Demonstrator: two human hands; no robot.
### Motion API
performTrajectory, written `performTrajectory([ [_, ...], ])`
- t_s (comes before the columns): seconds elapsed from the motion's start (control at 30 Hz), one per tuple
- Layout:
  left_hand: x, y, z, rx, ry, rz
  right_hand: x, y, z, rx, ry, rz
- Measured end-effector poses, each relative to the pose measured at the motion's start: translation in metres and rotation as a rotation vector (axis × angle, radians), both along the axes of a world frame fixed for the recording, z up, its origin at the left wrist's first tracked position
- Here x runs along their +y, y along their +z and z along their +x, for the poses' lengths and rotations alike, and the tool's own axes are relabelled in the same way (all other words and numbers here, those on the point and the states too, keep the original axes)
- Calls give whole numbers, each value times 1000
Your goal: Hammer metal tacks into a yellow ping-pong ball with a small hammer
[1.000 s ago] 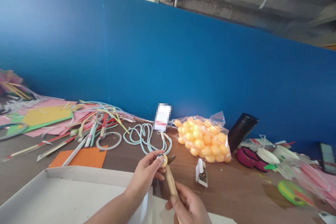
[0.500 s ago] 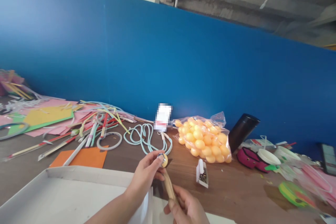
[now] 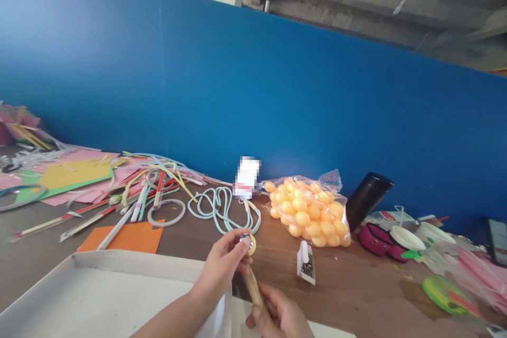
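Wooden handle (image 3: 252, 286) in curled right grip (image 3: 283, 312)

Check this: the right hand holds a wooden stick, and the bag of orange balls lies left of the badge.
One mistake: the bag of orange balls lies right of the badge, as the head view shows. The right hand does hold a wooden stick.

Pale glare washes the blue partition (image 3: 253, 95) at left, picture edges smeared

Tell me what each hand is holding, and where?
The left hand pinches a round yellow thing by its silvery side; the right hand grips a wooden stick by its nearer part.
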State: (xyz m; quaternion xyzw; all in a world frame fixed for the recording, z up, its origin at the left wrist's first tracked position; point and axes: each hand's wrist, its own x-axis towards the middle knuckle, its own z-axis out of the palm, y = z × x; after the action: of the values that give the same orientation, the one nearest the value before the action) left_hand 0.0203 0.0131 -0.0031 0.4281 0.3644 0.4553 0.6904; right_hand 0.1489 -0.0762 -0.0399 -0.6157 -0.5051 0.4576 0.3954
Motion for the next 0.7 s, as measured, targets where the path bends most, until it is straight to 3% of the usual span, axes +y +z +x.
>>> performTrajectory([
  [0.7,-5,1,2,85,-31,74,-1,-2,1,-38,39,24],
])
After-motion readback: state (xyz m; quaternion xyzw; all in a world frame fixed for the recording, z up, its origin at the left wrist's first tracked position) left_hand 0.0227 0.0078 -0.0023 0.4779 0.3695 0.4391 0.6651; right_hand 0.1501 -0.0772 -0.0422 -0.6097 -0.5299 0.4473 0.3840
